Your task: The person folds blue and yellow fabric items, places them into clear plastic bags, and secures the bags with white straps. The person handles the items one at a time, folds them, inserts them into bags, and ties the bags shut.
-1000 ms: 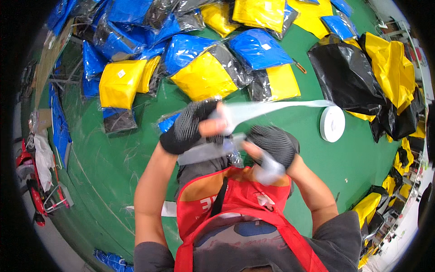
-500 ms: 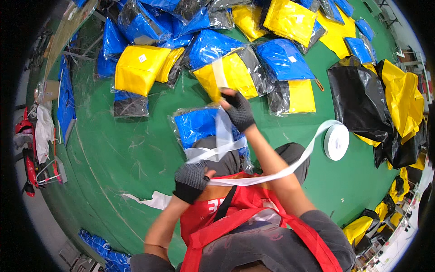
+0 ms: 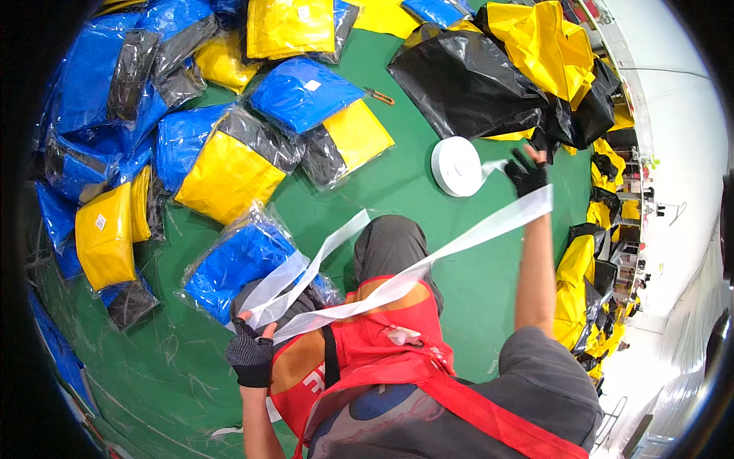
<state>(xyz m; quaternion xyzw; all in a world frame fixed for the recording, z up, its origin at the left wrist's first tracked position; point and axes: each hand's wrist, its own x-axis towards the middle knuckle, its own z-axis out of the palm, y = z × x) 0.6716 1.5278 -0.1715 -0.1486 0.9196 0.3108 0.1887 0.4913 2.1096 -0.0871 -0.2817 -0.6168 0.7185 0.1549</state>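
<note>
A white ribbon (image 3: 428,264) stretches from my left hand (image 3: 251,356) across my lap to my right wrist. My left hand, in a dark fingertip-less glove, is closed on the ribbon, and folded lengths (image 3: 287,283) stand up above it over my knee. My right hand (image 3: 529,173), gloved the same way, is out to the right with its fingers apart; the ribbon crosses at its wrist. Close to its left lies the white ribbon roll (image 3: 456,167), with a short strip running from it to that hand. How the ribbon passes round the right hand is partly hidden.
Folded blue, yellow and black sheets in clear bags (image 3: 233,164) pile up at the left and ahead. One blue bagged bundle (image 3: 237,260) touches my knee. A brown-handled tool (image 3: 379,96) lies on the green floor (image 3: 336,222). Loose black sheeting (image 3: 466,80) spreads at the far right.
My view has turned to the right. The right hand has swung from the bagged bundles to beside the roll, drawing the ribbon across it. My left hand still grips the ribbon.
</note>
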